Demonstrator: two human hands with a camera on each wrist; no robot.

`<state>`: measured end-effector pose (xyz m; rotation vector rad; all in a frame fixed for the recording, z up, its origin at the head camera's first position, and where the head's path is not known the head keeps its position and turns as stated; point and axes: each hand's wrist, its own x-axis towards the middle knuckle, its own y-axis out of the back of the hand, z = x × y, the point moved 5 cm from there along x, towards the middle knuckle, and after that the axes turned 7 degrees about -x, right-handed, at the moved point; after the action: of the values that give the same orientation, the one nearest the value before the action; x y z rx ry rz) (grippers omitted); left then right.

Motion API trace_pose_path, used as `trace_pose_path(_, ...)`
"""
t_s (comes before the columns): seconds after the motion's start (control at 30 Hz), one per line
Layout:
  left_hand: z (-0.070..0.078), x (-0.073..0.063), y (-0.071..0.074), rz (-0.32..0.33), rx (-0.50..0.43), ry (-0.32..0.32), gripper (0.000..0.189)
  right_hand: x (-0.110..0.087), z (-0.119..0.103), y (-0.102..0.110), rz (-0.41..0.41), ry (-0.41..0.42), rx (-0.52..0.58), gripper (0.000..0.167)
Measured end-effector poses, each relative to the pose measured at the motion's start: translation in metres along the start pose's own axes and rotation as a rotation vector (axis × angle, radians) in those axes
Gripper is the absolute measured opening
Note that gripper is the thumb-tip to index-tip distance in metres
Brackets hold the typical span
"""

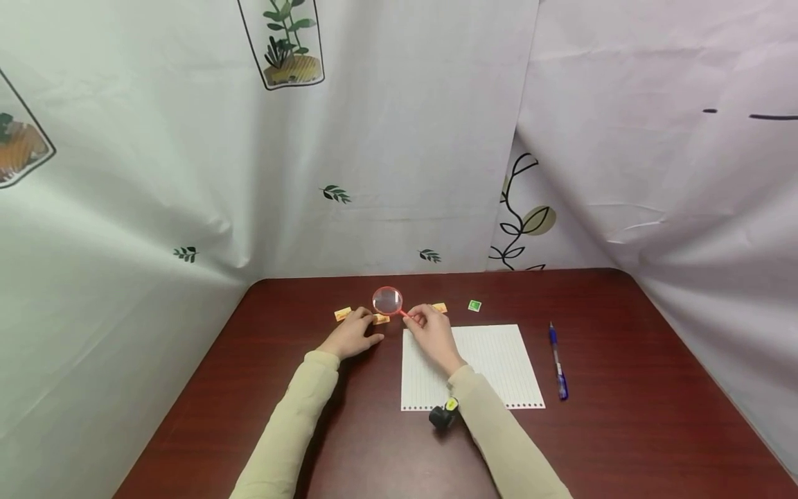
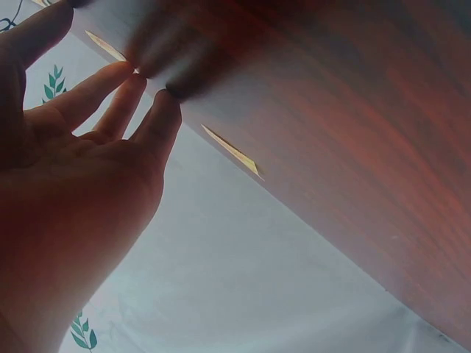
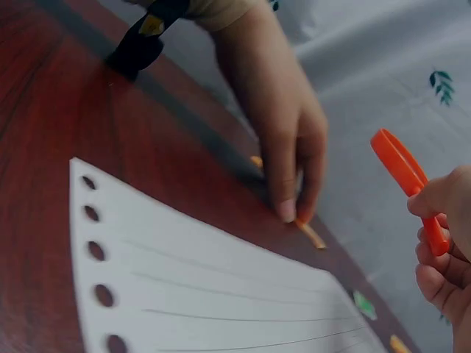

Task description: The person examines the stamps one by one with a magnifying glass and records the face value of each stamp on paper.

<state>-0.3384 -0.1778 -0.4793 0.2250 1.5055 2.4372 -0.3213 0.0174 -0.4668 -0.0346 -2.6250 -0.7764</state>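
Observation:
My right hand [image 1: 433, 337] pinches the handle of a red-rimmed magnifying glass [image 1: 388, 300], its round lens raised to the left of the fingers. In the right wrist view the magnifying glass [image 3: 401, 165] appears nearly edge-on. With fingers fairly straight, my left hand [image 1: 350, 336] reaches down to the table, fingertips right at a small yellow-orange stamp-like paper [image 1: 382, 319]. That paper [image 3: 312, 235] also shows below the fingertips in the right wrist view. A second such paper [image 1: 342, 314] lies just left of the left hand, and a third [image 1: 440, 308] behind the right hand.
A small green stamp-like piece [image 1: 474, 305] lies at the back right. Lined, hole-punched paper [image 1: 492, 360] lies partly under the right forearm, with a blue pen [image 1: 557, 362] to its right. A black wrist camera [image 1: 441, 417] sits by the right sleeve. White patterned cloth [image 1: 399, 208] surrounds the dark red table [image 1: 212, 409].

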Motion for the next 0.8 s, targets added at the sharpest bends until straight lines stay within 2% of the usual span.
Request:
trace_pose_path(0.3,0.001,-0.001,0.001,-0.012,-0.004,-0.007,0.052,0.003,0.001,0.035,0.061,-0.008,0.033,0.01)
trace_pose_path(0.5,0.0,-0.002,0.001,-0.023,-0.009,0.001,0.052,0.005,0.019,0.065,0.114,-0.033,0.016,0.01)
trace_pose_path(0.8,0.0,-0.002,0.0,-0.017,-0.015,0.007,0.052,0.003,0.047,0.122,0.227,-0.048,-0.036,0.013)
